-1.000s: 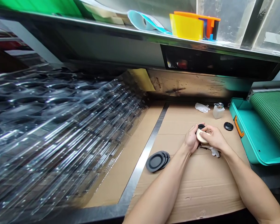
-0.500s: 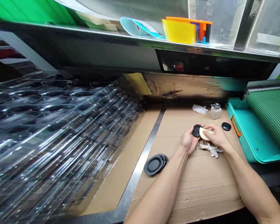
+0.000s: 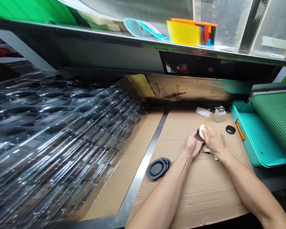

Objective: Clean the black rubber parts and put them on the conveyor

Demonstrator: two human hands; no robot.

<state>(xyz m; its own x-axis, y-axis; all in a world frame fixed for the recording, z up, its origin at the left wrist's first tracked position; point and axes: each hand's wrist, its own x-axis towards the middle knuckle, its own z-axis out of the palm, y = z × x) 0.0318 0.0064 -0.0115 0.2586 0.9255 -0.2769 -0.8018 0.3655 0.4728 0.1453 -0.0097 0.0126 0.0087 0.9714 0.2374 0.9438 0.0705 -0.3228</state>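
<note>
My left hand [image 3: 192, 143] holds a round black disc-shaped part [image 3: 198, 135], tilted up, by its edge. In my right hand [image 3: 214, 141] is a cream-coloured round pad [image 3: 201, 131], its fingers closed on it and pressing it against the face of the black disc. Much of the disc is hidden behind the pad. Under my right hand a crumpled white glove or cloth [image 3: 211, 153] lies partly covered. Left of my left forearm sits a fanned stack of black oval discs [image 3: 157, 168]. A single glossy black disc [image 3: 230, 129] lies to the right of my hands.
Clear plastic trays [image 3: 69, 149] pile high on the left. Behind my hands stand a small dispenser bottle [image 3: 220, 114] and a white cloth [image 3: 203, 111]. A teal bin [image 3: 264, 143] and a green conveyor belt [image 3: 276, 117] border the right. A metal shelf [image 3: 133, 39] crosses overhead.
My right hand has moved left and turned, bringing the pad further over the black disc. It now covers more of the white glove or cloth. My left hand stays nearly in place.
</note>
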